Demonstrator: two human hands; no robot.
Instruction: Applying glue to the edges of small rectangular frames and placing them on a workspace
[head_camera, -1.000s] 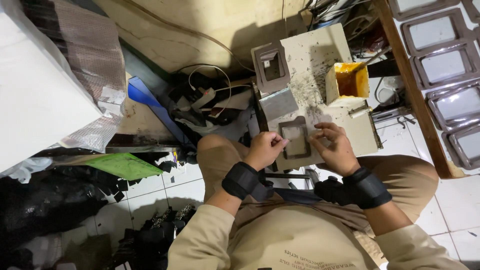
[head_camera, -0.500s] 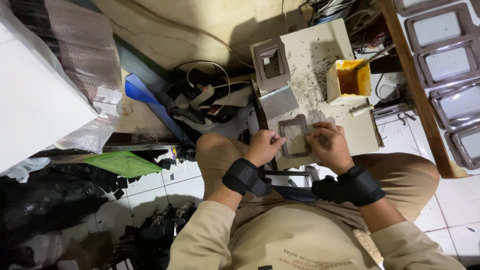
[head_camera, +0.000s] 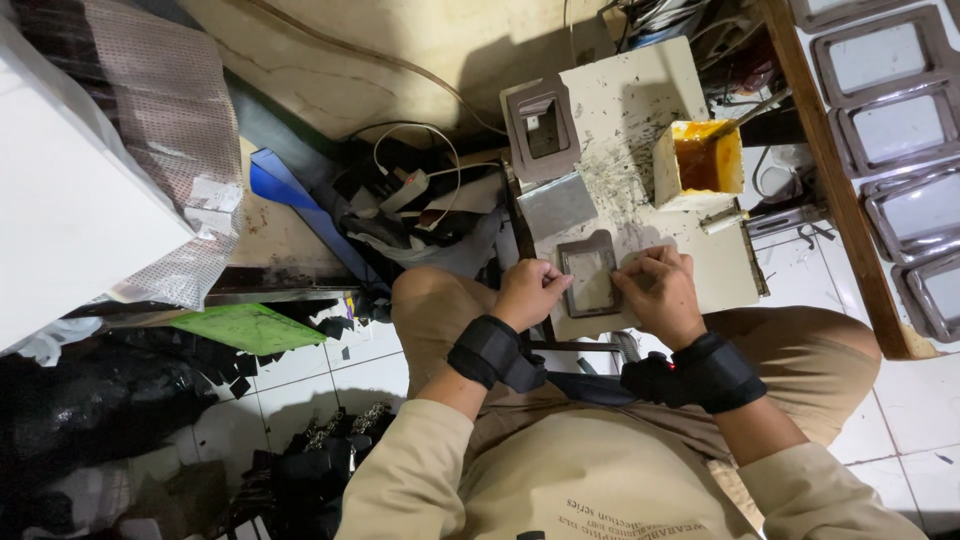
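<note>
On the work board (head_camera: 640, 110), both hands still pinch the grey frame (head_camera: 590, 278), unmoved.

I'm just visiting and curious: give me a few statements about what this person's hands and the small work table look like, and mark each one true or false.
1. Both hands touch the rectangular frame on the small table. True: the left hand is at its left edge, the right hand at its right.
2. The yellow-stained box lies on the floor tiles. False: it stands on the table.
3. Each wrist wears a black band. True.
4. A green sheet covers the table. False: it lies on the floor at the left.
</note>
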